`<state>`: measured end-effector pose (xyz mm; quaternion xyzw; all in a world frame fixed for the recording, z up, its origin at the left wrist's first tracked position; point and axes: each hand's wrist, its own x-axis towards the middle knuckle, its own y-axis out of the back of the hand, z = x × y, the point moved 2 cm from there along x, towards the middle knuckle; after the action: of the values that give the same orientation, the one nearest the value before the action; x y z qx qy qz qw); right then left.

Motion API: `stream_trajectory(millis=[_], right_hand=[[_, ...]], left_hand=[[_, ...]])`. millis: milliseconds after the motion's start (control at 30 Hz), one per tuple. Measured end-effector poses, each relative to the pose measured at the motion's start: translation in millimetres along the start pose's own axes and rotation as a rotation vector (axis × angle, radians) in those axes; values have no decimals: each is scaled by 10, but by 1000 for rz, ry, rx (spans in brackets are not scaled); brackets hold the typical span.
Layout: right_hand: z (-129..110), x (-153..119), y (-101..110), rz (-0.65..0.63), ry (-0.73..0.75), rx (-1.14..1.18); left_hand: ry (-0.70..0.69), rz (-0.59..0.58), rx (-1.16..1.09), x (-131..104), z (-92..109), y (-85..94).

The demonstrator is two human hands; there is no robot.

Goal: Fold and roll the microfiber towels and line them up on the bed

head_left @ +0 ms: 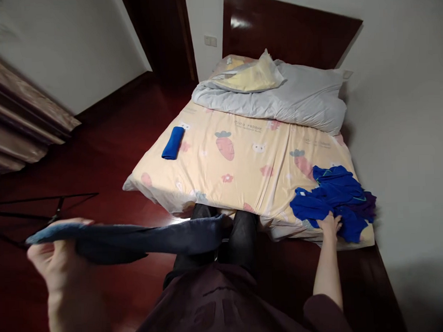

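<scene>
My left hand (55,254) is closed on one end of a dark blue cloth (147,239), which stretches sideways in front of my legs at the lower left. At the right foot corner of the bed, my right hand (329,224) touches a crumpled pile of bright blue clothes (331,193); its fingers are partly spread, some against the fabric. A purple garment (368,207) shows at the pile's right edge. On the left part of the bed lies a neatly folded blue cloth (173,143).
The bed (207,173) has a patterned yellow sheet, with a grey quilt (277,103) and a pale yellow pillow (256,77) near the dark headboard (282,28). Thin black stand legs (59,205) are on the red floor at left. Curtains (19,115) hang beyond.
</scene>
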<state>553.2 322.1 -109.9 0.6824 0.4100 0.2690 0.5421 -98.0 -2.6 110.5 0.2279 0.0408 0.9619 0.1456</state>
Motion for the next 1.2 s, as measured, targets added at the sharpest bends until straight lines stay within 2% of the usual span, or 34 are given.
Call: stream_trajectory(millis=[67, 100, 133, 200, 267, 333, 367, 433, 500, 567, 667, 733, 867, 967, 1100, 1200], right_hand=[[-369, -509, -12, 123, 311, 65], [-582, -847, -81, 102, 494, 160], [-797, -1229, -196, 19, 671, 272], [-1192, -2069, -558, -305, 979, 432], [-1481, -2888, -1023, -680, 1222, 384], [-1645, -3498, -1472, -855, 1279, 231], [-1694, -3701, -1659, -881, 1258, 176], [-1762, -3908, -1916, -872, 1183, 199], [-1820, -3903, -2019, -873, 1113, 336], [-1890, -3739, -1987, -868, 1023, 511], [-2002, -3315, -1735, -784, 845, 747], [-2049, -3004, -1464, -712, 804, 847], [-1984, -2526, -854, -578, 909, 752], [-1807, -2365, -520, -459, 995, 614], [-1518, -2295, -377, -397, 988, 588], [-1316, -2258, -355, -258, 960, 570]], left_hand=[[35, 32, -98, 23, -41, -44], [33, 44, -143, 26, -38, -53], [10, 54, -175, 26, -22, -56], [-65, 67, -206, 27, 28, -47], [-137, 75, -229, 40, 73, -18], [-176, 75, -239, 67, 97, 37], [-186, 70, -236, 85, 101, 73], [-191, 51, -199, 125, 99, 160], [-188, 24, -129, 177, 77, 257], [-183, 13, -51, 252, 23, 356], [-160, 38, 53, 428, -131, 485], [-143, 68, 91, 570, -262, 544], [-44, 151, 71, 802, -493, 592], [85, 185, 113, 883, -617, 578], [289, 216, 105, 930, -845, 523], [390, 241, 76, 952, -1093, 486]])
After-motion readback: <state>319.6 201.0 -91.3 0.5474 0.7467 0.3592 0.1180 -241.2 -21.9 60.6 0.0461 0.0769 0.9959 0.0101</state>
